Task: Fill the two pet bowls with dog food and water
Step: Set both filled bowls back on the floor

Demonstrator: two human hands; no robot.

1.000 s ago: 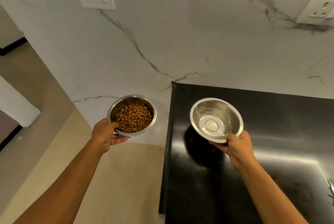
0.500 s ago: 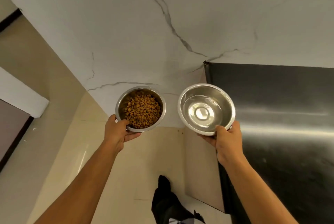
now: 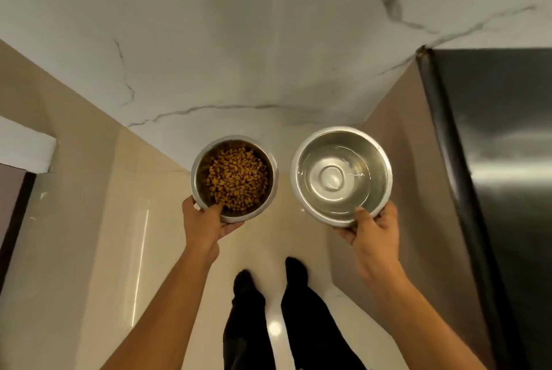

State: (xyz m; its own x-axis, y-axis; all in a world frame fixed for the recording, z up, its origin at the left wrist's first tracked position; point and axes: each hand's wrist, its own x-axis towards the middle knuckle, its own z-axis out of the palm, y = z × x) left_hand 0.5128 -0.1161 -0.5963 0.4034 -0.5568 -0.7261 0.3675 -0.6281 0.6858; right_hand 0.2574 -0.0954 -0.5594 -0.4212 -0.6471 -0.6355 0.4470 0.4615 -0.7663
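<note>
Centre frame, both bowls now over floor (image 3: pixel 143 220), worktop (image 3: pixel 507 160) slid to right edge. Left hand (image 3: pixel 206 220) fingers clamp kibble bowl (image 3: pixel 234 175); right hand (image 3: pixel 373 229) grips water bowl (image 3: pixel 342 174). Filling looks done, probably set-down next.

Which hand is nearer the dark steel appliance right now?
Right. The right hand, gripping the water bowl, is beside the appliance; the left hand, holding the kibble bowl, is farther away.

A round steel bowl of brown kibble (image 3: pixel 234 178) is held by the left hand (image 3: pixel 206 221); a round steel bowl of clear water (image 3: pixel 341 176) is gripped by the right hand (image 3: pixel 373 232) above the glossy beige tiled floor (image 3: pixel 98 250).
</note>
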